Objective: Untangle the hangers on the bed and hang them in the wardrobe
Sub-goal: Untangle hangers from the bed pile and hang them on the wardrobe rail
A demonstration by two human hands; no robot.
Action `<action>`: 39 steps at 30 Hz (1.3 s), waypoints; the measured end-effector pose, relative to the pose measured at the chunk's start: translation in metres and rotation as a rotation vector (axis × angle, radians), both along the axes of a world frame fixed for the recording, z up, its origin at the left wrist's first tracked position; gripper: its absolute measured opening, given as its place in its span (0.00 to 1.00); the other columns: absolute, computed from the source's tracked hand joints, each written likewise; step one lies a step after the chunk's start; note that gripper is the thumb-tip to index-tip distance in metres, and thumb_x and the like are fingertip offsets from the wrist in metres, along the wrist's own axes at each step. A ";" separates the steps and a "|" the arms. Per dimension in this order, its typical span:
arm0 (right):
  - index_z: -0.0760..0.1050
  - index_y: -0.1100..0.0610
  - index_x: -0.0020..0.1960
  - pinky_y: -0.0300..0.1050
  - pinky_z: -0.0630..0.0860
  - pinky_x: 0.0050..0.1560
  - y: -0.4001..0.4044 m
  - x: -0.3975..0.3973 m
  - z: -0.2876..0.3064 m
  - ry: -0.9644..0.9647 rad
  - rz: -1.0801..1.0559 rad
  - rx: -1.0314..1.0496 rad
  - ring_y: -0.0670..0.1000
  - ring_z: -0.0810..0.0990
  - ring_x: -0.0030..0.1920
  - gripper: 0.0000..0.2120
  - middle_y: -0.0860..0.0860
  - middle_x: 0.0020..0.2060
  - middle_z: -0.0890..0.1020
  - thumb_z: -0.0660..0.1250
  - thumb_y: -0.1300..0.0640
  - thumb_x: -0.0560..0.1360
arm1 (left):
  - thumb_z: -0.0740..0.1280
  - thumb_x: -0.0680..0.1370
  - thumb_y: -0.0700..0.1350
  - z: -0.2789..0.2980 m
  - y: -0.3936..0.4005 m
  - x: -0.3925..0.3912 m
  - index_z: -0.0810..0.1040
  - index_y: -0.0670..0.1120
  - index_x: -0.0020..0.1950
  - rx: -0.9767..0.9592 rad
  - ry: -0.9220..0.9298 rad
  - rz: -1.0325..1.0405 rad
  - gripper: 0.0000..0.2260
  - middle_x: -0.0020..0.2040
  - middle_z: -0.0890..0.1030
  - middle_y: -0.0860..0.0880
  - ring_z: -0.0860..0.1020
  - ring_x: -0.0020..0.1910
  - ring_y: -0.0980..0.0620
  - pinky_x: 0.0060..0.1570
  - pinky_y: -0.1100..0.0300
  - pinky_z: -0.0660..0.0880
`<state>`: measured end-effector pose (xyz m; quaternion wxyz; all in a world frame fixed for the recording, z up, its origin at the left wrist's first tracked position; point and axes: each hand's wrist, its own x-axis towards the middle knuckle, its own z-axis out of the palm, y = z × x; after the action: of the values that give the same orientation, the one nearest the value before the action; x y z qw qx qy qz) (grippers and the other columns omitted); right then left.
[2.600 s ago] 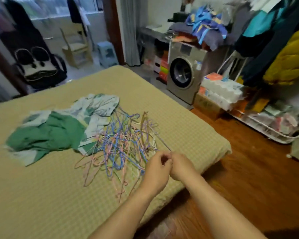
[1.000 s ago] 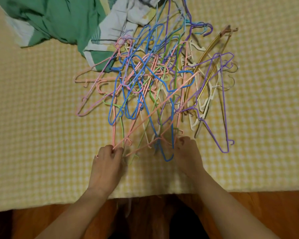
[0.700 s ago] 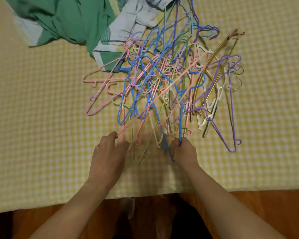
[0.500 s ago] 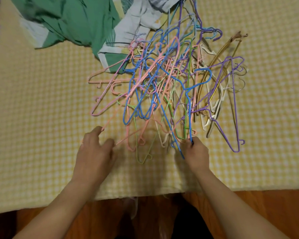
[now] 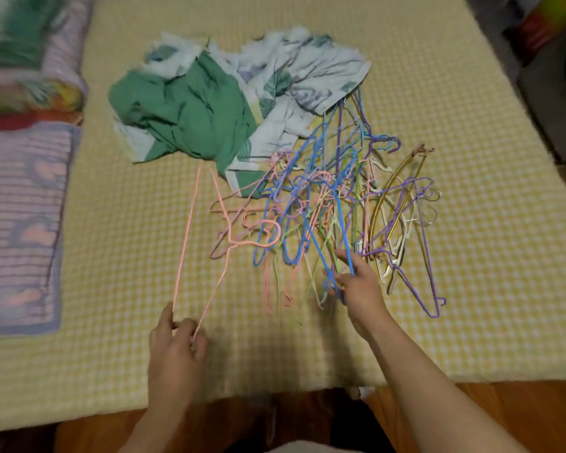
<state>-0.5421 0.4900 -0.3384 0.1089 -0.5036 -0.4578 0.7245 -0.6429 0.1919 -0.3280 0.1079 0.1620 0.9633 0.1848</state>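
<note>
A tangled heap of thin wire hangers (image 5: 334, 210) in pink, blue, purple, green and gold lies on the yellow checked bed (image 5: 471, 223). My left hand (image 5: 175, 349) pinches the end of a pink hanger (image 5: 190, 237) drawn out to the left of the heap, though its hook end still sits among the others. My right hand (image 5: 356, 286) grips a blue hanger (image 5: 342, 230) at the near edge of the heap. No wardrobe is in view.
A crumpled green and white cloth (image 5: 209, 106) lies behind the heap, over some hangers. A folded striped purple blanket (image 5: 20, 223) sits at the bed's left side. Wooden floor (image 5: 504, 416) runs along the near bed edge. Dark clutter (image 5: 549, 76) stands far right.
My left hand has pulled a pink hanger leftwards and nearer out of the heap. My right hand stays gripping blue wire at the heap's near edge. The camera has tilted up and left.
</note>
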 end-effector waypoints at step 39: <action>0.74 0.56 0.55 0.50 0.77 0.41 -0.008 0.078 0.122 -0.032 -0.177 0.092 0.57 0.79 0.37 0.09 0.59 0.43 0.78 0.59 0.67 0.79 | 0.57 0.84 0.41 0.092 0.063 -0.014 0.71 0.45 0.46 0.755 -0.703 0.314 0.08 0.47 0.77 0.44 0.75 0.39 0.47 0.33 0.54 0.78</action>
<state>-0.4646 0.4818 -0.2168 0.1881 -0.5479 -0.4461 0.6822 -0.6571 0.2552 -0.2355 0.3293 -0.0282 0.7484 0.5751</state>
